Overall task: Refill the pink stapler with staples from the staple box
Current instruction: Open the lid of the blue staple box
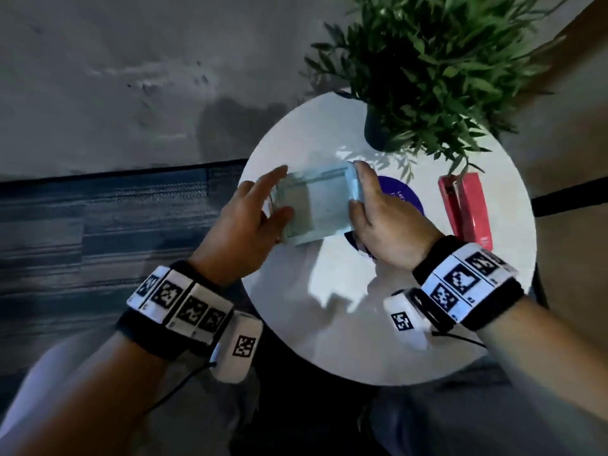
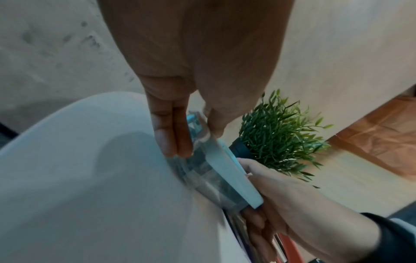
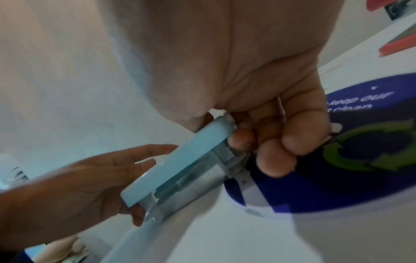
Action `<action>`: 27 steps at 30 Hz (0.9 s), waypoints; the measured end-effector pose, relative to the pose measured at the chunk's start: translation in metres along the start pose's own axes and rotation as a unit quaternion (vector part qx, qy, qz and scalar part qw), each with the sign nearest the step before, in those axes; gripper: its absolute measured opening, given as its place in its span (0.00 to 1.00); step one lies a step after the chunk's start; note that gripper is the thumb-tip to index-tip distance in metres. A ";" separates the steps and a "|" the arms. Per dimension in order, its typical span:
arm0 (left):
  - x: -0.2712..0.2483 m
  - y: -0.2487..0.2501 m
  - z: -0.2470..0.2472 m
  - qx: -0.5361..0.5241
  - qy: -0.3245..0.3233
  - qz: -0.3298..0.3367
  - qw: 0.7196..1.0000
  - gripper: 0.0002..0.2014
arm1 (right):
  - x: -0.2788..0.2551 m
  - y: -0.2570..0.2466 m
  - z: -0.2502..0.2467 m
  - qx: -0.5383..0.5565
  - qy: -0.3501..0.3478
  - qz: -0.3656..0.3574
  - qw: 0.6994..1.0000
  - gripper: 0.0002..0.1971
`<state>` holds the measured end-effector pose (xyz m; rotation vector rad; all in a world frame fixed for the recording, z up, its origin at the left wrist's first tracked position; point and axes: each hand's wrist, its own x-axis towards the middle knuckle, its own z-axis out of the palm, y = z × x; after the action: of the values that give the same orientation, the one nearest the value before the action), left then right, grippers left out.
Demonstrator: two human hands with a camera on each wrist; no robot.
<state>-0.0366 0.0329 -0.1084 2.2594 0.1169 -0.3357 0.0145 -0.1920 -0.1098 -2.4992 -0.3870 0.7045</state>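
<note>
Fingers (image 2: 173,135) of the left hand (image 1: 241,225) lie straight and pressed side by side against the left end of the staple box (image 1: 316,205), with the thumb laid on the box's near left corner; the index finger reaches along the far left edge. Box: clear plastic body, pale blue lid, held between both hands just over the round white table (image 1: 329,307); whether its underside touches the tabletop cannot be told from the head view. In the left wrist view the lid sits tilted, its blue slab angled over the clear body. Contents are blurred; no staples can be made out. On the box's right end, the right hand (image 1: 385,222) grips it: fingers (image 3: 276,156) curled under the clear body and thumb over the lid's right edge, so that end is pinched. Beneath and right of the box, a round purple sticker (image 1: 404,195) with white lettering and a green arrow symbol lies flat on the table, partly covered by the right hand. Behind it stands a green plant in a dark pot (image 1: 378,130). Further right, near the table's right edge, the pink stapler (image 1: 467,209) lies apart from both hands, its top swung open beside the base.
</note>
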 end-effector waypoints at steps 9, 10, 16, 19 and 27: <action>0.002 -0.007 0.018 0.130 0.072 0.076 0.986 0.30 | -0.004 0.001 0.011 -0.089 0.073 0.012 0.993 0.31; -0.005 -0.005 0.022 0.176 0.078 0.086 0.977 0.33 | -0.009 0.001 0.014 -0.092 0.074 0.014 0.993 0.32; -0.034 0.014 0.022 0.244 0.014 0.044 0.969 0.40 | -0.068 -0.024 0.016 -0.138 0.031 0.014 0.990 0.25; -0.044 0.023 0.027 0.280 -0.005 0.023 0.960 0.38 | -0.086 -0.036 0.017 -0.151 0.029 0.037 0.987 0.28; -0.064 0.024 0.031 0.219 -0.032 0.011 0.975 0.33 | -0.098 -0.036 0.027 -0.140 0.031 0.054 0.988 0.25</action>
<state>-0.1001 -0.0043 -0.0921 2.6797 -0.0199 -0.4568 -0.0861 -0.1903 -0.0700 -2.8182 -0.3498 0.6492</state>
